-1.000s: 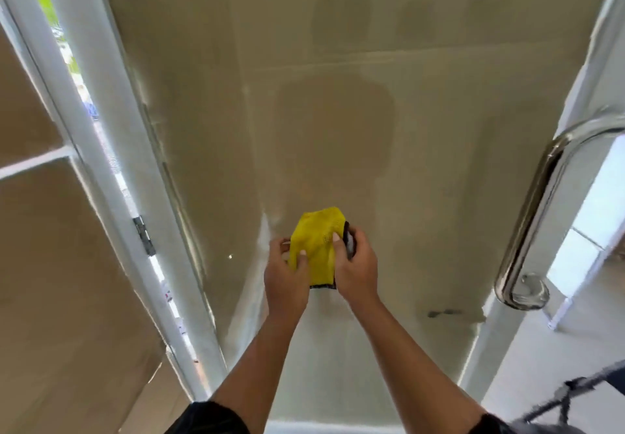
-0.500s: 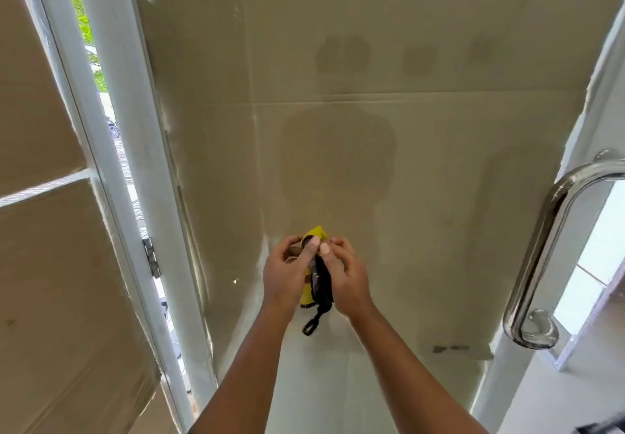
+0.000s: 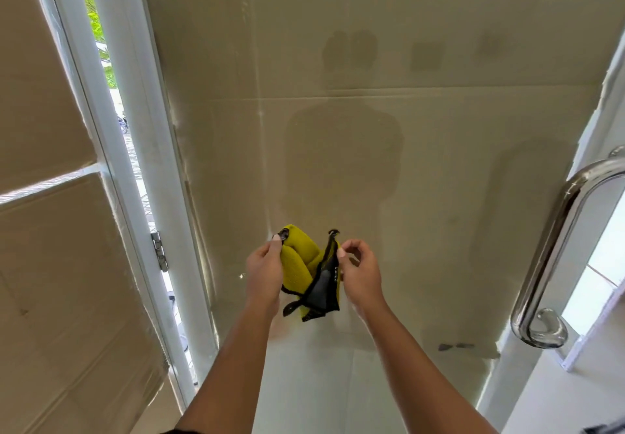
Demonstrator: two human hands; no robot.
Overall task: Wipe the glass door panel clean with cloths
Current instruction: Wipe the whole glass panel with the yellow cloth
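- L hand [image 3: 265,271]: fingers pinch top corner of the cloth [image 3: 299,264]; it's drawn off left vs half a sec ago.
- Cloth: was bunched btwn both hands, now pulled open, yellow side left, dark side right. Held up in front of the glass door panel [image 3: 389,136].
- R hand [image 3: 360,273]: fingers nip the dark edge.
- My read: refolding for a fresh face, wiping not underway.

Both bare forearms reach forward side by side, the backs of the hands toward the camera. The left hand [image 3: 265,274] pinches an upper corner of a folded yellow microfibre cloth with black trim [image 3: 297,264] at its fingertips. The right hand [image 3: 361,276], fingers curled, pinches the cloth's opposite edge between thumb and forefinger. The cloth hangs between the two sets of fingers.
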